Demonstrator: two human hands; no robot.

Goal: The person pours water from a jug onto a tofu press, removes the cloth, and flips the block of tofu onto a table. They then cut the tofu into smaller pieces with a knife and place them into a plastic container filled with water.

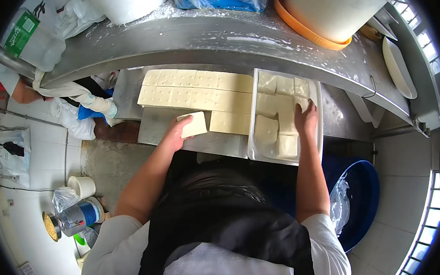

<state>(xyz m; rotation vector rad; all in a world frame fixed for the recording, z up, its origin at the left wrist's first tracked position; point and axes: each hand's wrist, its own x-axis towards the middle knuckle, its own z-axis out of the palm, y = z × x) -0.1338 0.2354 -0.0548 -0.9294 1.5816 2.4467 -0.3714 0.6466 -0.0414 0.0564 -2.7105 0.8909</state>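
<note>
My left hand [175, 134] is closed around a pale tofu block [195, 125], held tilted in front of the slab. My right hand [307, 116] reaches into a translucent plastic tray [252, 139], its fingers curled on a tofu block [300, 101] near the tray's right wall. Several more blocks lie in the tray, some overlapping. To the left, a sheet of tofu [190, 93] scored into squares with small dimples rests on a metal board [180, 135]. The sheet's front left part is gone, so the board shows there.
A metal shelf [205, 41] crosses above the work surface, bearing white buckets [122, 0] and an orange basin [312, 35]. At lower right stands a blue barrel [367, 197] with plastic in it. A metal machine [76, 218] is on the lower left.
</note>
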